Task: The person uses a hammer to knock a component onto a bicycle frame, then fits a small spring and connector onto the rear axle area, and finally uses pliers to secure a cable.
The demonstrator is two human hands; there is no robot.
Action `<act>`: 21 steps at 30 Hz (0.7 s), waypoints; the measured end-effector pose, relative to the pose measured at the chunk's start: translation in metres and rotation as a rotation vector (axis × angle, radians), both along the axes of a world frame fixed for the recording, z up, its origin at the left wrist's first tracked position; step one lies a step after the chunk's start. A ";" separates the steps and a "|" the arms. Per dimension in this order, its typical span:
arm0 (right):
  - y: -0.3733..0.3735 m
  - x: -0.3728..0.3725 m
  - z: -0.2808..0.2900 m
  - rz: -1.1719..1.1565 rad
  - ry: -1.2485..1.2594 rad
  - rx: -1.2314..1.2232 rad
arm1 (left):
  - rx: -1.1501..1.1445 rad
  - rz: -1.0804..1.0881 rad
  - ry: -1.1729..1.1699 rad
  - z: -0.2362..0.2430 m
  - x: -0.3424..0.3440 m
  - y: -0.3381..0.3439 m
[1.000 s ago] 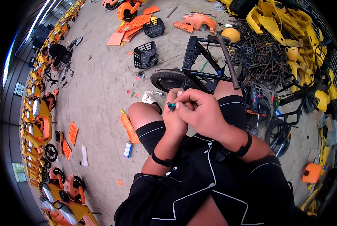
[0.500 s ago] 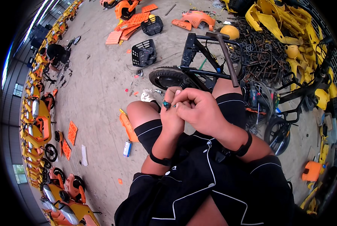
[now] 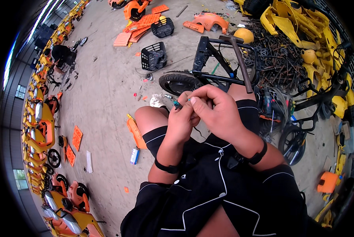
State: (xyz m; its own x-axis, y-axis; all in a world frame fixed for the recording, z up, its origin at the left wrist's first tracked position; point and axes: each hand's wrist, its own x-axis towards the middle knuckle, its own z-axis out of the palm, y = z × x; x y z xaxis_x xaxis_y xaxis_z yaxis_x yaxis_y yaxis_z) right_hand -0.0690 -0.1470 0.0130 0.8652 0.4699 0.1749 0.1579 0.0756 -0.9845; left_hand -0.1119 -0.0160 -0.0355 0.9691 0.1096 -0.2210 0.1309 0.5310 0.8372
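Observation:
In front of my lap, both hands meet with fingers closed. A small green-and-black wired piece sticks out between the fingers of my left hand. My right hand pinches a green bit at its thumb tip, touching the left fingers. Whether that bit belongs to the same piece I cannot tell. A thin dark wire hangs below the hands. Just beyond them stands a black vehicle frame with a wheel. A hammer rests across the frame.
Metal parts lie heaped at the far right beside yellow panels. Black baskets and orange panels are farther off. A spray can stands left of my leg. Yellow scooters line the left, where a person crouches.
My right hand has shifted slightly right, and its fingers have curled in more. The dark wire now shows below the hands. The view has moved slightly.

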 end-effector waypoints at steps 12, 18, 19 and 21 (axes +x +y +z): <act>0.002 0.029 -0.011 -0.120 -0.739 -0.194 | 0.095 0.087 0.060 -0.006 0.009 -0.007; 0.005 0.029 -0.009 -0.013 -0.716 -0.346 | 0.608 0.247 -0.245 -0.070 0.028 0.002; 0.004 0.028 -0.010 -0.001 -0.708 -0.366 | 0.645 0.247 -0.267 -0.072 0.029 0.002; 0.003 0.029 -0.010 0.010 -0.733 -0.380 | 0.681 0.254 -0.272 -0.070 0.029 0.002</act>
